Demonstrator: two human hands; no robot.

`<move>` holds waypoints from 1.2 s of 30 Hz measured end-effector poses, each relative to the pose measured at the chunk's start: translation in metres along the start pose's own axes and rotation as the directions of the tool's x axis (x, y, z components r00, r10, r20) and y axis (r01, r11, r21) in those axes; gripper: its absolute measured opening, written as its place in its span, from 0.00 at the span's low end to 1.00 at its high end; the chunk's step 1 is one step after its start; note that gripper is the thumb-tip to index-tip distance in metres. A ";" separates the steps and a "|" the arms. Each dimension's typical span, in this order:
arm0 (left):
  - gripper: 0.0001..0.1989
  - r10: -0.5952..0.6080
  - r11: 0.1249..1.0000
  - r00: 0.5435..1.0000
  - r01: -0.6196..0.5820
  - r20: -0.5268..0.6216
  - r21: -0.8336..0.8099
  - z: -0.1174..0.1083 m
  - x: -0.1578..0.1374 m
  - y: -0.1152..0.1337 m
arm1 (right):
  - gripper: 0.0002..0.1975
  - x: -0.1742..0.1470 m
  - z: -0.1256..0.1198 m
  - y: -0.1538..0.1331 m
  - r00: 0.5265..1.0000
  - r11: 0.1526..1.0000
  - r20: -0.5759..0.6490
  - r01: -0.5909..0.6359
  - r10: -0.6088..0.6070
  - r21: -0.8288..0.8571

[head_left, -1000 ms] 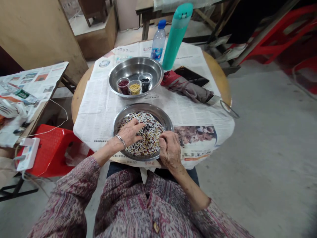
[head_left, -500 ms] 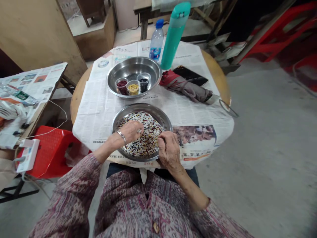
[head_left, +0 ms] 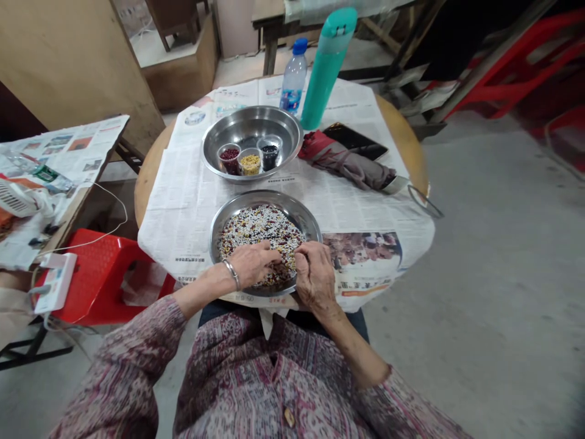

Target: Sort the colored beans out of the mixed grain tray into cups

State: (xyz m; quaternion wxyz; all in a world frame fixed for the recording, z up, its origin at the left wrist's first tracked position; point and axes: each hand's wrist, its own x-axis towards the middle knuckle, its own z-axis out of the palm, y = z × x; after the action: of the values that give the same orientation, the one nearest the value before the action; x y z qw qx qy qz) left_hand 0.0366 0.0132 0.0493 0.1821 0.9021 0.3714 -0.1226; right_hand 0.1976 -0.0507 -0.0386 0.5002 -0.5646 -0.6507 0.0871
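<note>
A steel bowl [head_left: 220, 210] near the table's front edge holds mixed beans and grains [head_left: 260, 225] in white, dark red, yellow and black. My left hand [head_left: 256, 263], with a silver bracelet on its wrist, reaches over the bowl's near left side. Its fingers are partly stretched and apart, and their tips touch the mix. At the bowl's right rim, my right hand [head_left: 315, 277] is closed with its fingers curled inward; whatever they hold is hidden. Behind, a larger steel basin [head_left: 214, 131] contains clear cups of dark red beans [head_left: 229, 160], yellow grains [head_left: 250, 163] and black beans [head_left: 269, 155].
Newspaper [head_left: 183, 201] covers the round table. A water bottle [head_left: 294, 79], a teal flask [head_left: 329, 67], a phone [head_left: 356, 140] and a folded umbrella [head_left: 347, 161] stand or lie behind and right. On the left are a red stool [head_left: 100, 274] and a power strip [head_left: 57, 283].
My left hand has moved right and nearer to me across the mix, its fingers now less curled. My right hand stays at the right rim. The view has shifted slightly.
</note>
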 end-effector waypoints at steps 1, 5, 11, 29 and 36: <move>0.12 0.036 0.999 0.999 -0.036 -0.020 -0.007 0.001 0.008 0.001 | 0.05 0.000 0.000 0.000 1.000 1.000 -0.001 0.000 0.000 -0.003; 0.15 0.002 1.000 0.984 -0.006 -0.177 -0.023 -0.001 0.034 -0.007 | 0.06 0.000 0.000 0.000 1.000 1.000 0.004 -0.007 0.008 -0.011; 0.13 -0.232 0.967 0.873 0.254 -0.430 -0.007 -0.006 0.032 -0.041 | 0.07 0.001 0.000 0.000 1.000 1.000 0.006 -0.007 0.007 0.005; 0.10 0.326 0.945 0.895 -0.306 -0.304 0.113 0.016 0.040 -0.027 | 0.08 -0.003 0.000 0.001 0.998 1.000 -0.060 0.018 -0.017 0.023; 0.11 0.072 0.995 0.836 -0.025 -0.544 0.092 0.003 0.037 -0.041 | 0.07 -0.003 0.000 0.003 0.998 0.999 -0.045 0.038 -0.038 0.000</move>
State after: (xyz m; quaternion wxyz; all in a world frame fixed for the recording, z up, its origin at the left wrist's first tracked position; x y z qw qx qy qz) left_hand 0.0327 0.0624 0.0240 0.0349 0.9153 0.3797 0.1298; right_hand 0.1990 -0.0515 -0.0423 0.5165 -0.5537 -0.6499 0.0653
